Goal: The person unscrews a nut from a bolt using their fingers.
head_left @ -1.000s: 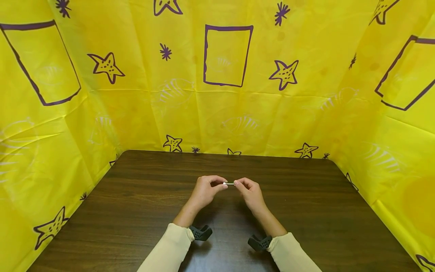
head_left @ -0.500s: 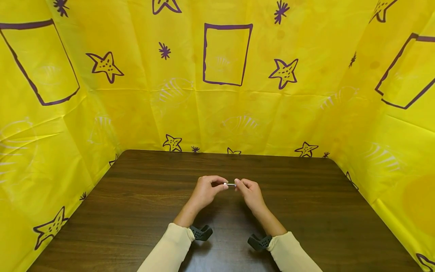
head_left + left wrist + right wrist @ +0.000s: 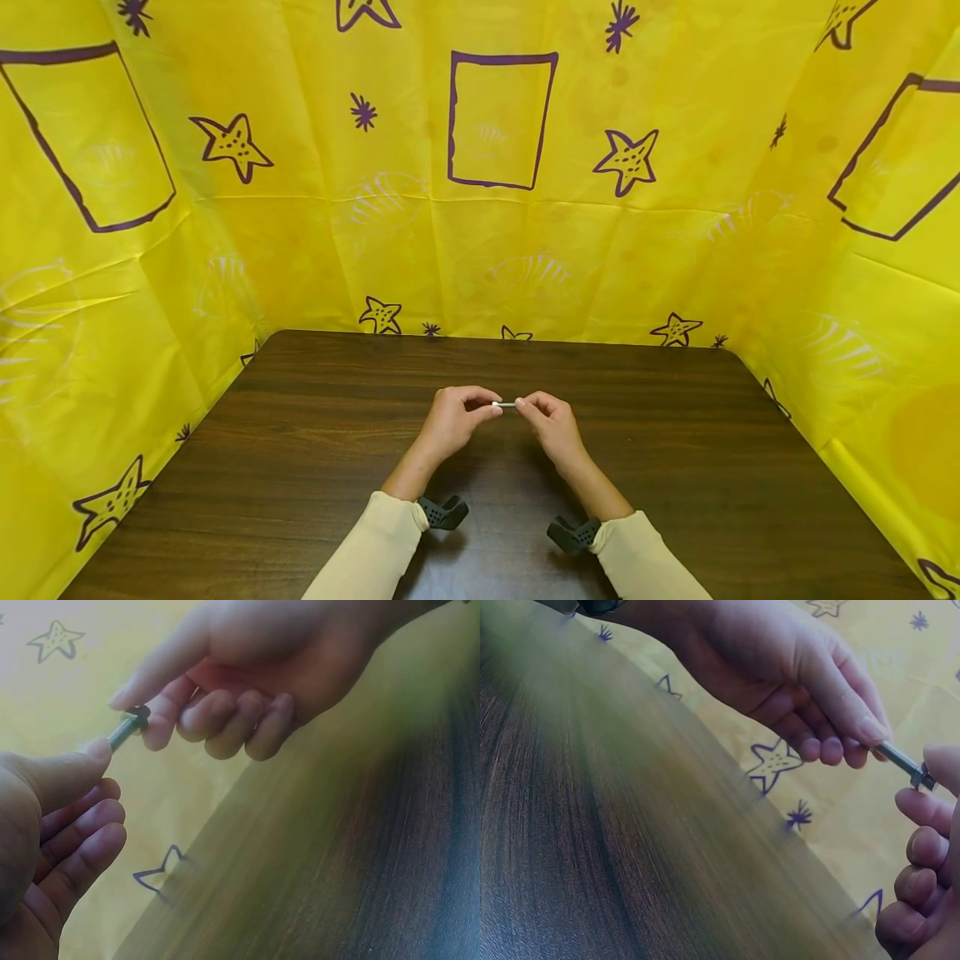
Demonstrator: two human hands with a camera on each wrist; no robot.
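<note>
A small metal bolt (image 3: 507,405) lies level between my two hands, above the table. My left hand (image 3: 450,422) pinches one end of it between thumb and forefinger, hiding that end. Threads show on the bolt (image 3: 121,735) in the left wrist view. At its other end sits a nut (image 3: 916,778), with a short stub of the bolt poking out past it. My right hand (image 3: 556,423) has thumb and forefinger on either side of this nut, pinching it, while its other fingers curl loosely below.
A dark wood-grain table (image 3: 300,467) spreads under both hands. Yellow cloth (image 3: 502,250) printed with purple stars and fish hangs around its back and sides. Each wrist wears a black camera band (image 3: 444,513).
Half a second ago the right thumb and forefinger had shifted slightly, showing more of the bolt's end; now they are back close on it. The left hand stays nearly still.
</note>
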